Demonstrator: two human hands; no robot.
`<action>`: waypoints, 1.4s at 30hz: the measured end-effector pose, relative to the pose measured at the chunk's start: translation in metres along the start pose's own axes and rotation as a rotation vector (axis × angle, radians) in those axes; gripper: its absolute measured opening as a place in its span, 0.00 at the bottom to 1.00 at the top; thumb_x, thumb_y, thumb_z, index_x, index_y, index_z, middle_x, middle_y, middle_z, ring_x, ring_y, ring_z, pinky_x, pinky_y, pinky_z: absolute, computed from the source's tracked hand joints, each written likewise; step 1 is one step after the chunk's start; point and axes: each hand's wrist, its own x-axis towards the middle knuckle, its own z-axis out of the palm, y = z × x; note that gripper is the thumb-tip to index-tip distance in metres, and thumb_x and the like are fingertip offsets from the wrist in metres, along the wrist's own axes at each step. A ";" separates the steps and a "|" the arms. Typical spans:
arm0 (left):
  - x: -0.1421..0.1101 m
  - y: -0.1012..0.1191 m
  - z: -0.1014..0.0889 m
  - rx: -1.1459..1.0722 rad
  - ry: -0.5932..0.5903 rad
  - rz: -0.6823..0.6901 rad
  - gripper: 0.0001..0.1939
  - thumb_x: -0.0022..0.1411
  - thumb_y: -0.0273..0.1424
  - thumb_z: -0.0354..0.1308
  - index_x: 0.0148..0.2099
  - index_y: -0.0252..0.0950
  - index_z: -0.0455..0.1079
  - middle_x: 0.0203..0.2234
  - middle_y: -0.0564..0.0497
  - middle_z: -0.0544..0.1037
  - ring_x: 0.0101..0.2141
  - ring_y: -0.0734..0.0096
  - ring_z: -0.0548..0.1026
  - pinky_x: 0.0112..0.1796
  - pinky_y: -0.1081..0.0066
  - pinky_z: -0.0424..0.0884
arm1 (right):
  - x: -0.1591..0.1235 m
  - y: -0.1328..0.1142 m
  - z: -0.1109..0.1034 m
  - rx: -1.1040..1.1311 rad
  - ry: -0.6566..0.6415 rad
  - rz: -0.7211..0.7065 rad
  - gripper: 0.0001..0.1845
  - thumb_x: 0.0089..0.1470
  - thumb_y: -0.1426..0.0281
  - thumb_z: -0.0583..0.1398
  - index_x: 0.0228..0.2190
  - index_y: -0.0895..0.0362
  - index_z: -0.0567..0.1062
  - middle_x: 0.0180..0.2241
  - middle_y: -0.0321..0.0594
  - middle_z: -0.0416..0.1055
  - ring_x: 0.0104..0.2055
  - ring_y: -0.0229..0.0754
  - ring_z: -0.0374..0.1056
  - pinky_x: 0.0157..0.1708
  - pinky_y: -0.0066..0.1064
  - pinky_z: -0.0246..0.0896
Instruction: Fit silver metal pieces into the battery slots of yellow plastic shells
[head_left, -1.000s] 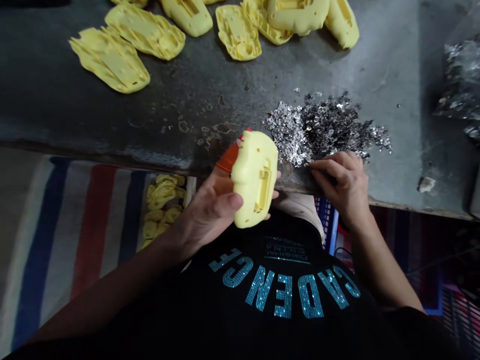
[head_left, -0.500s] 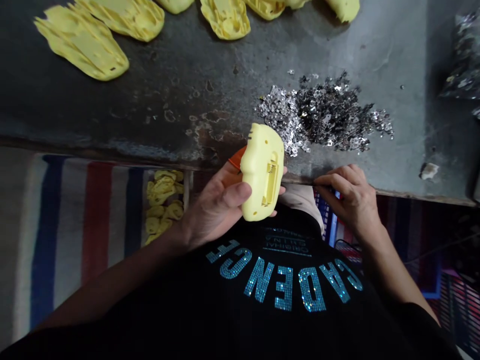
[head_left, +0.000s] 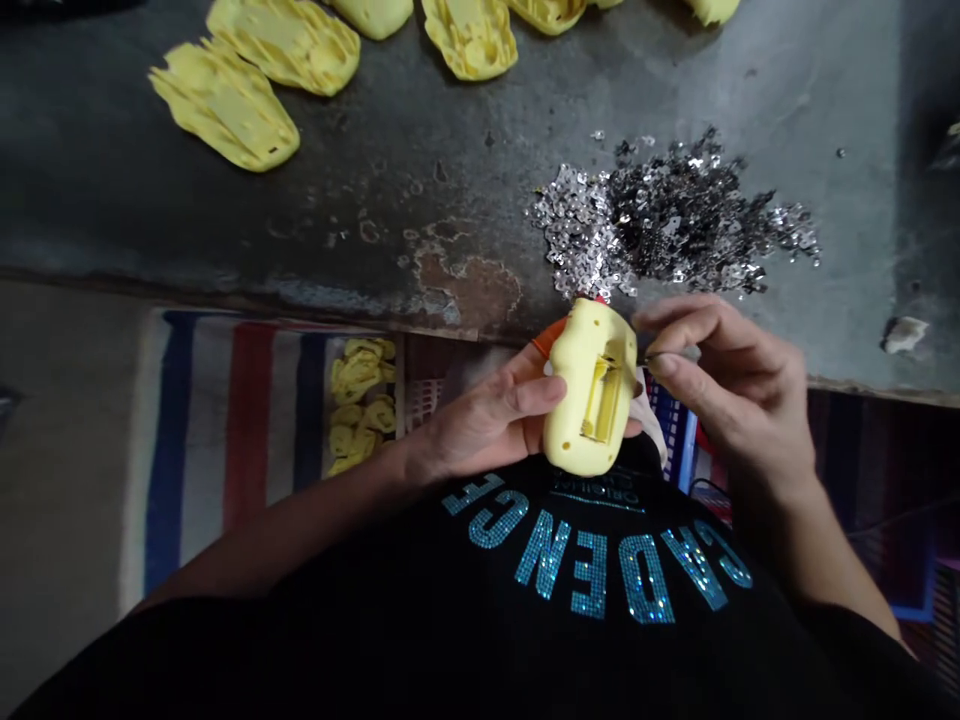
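Our left hand (head_left: 487, 420) curls around a yellow plastic shell (head_left: 592, 390), holding it up just past the near edge of the tabletop (head_left: 300, 230) so we can see it. Our right hand (head_left: 739, 400) pinches something too tiny to tell, close to the shiny sequins (head_left: 660, 225).

**My black short-sleeved T-shirt (head_left: 450, 640)**
Teal rhinestone lettering (head_left: 592, 570) spells "CADENCE" across the chest, with smaller pale print above it, near the collar.

Likely plastic shell (head_left: 570, 400) in left hand (head_left: 487, 420)
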 end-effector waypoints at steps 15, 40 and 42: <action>0.000 -0.006 -0.001 0.031 -0.047 -0.001 0.45 0.73 0.47 0.77 0.85 0.54 0.65 0.71 0.42 0.83 0.68 0.42 0.85 0.65 0.44 0.85 | 0.008 0.003 0.019 -0.081 0.009 -0.070 0.05 0.71 0.68 0.69 0.39 0.47 0.83 0.55 0.45 0.87 0.61 0.56 0.82 0.65 0.57 0.77; -0.003 -0.010 -0.004 0.087 -0.035 0.008 0.44 0.72 0.56 0.76 0.82 0.54 0.66 0.65 0.42 0.86 0.53 0.46 0.92 0.41 0.61 0.90 | -0.016 -0.009 0.013 -0.612 0.087 -0.401 0.17 0.72 0.74 0.72 0.56 0.44 0.85 0.55 0.42 0.91 0.47 0.56 0.85 0.49 0.56 0.68; -0.003 -0.008 -0.003 0.086 -0.071 -0.012 0.44 0.72 0.59 0.75 0.81 0.54 0.66 0.66 0.39 0.85 0.54 0.41 0.92 0.38 0.61 0.90 | -0.015 -0.010 0.010 -0.585 0.107 -0.373 0.14 0.72 0.73 0.71 0.54 0.44 0.86 0.53 0.41 0.91 0.44 0.55 0.85 0.49 0.56 0.67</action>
